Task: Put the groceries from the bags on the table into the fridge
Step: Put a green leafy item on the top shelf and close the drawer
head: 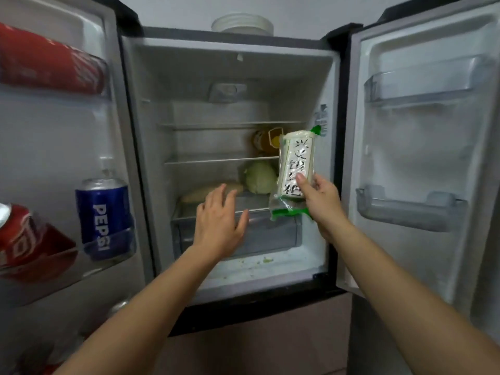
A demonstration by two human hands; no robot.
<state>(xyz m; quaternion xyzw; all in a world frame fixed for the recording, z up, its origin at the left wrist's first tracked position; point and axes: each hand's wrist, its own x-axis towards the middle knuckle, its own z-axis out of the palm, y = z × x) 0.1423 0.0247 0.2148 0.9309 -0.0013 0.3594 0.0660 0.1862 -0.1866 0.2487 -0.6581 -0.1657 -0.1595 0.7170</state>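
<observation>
The fridge (151, 131) stands with both doors swung wide. My right hand (320, 197) grips a white and green sealed food packet (296, 163) upright, in front of the right side of the middle shelves. My left hand (219, 220) is open with fingers spread, held in front of the clear drawer (270, 236) at the bottom shelf. On that shelf lie a green cabbage (261, 177) and a pale long vegetable (194, 196). A yellow-labelled bottle (266, 140) sits one shelf higher, partly hidden by the packet.
The left door holds a blue Pepsi can (104, 217) and red cans (48, 60) in its bins. Two clear bins (405, 209) hang on the right door. A white bowl (242, 23) sits on top of the fridge. Green crumbs dot the fridge floor.
</observation>
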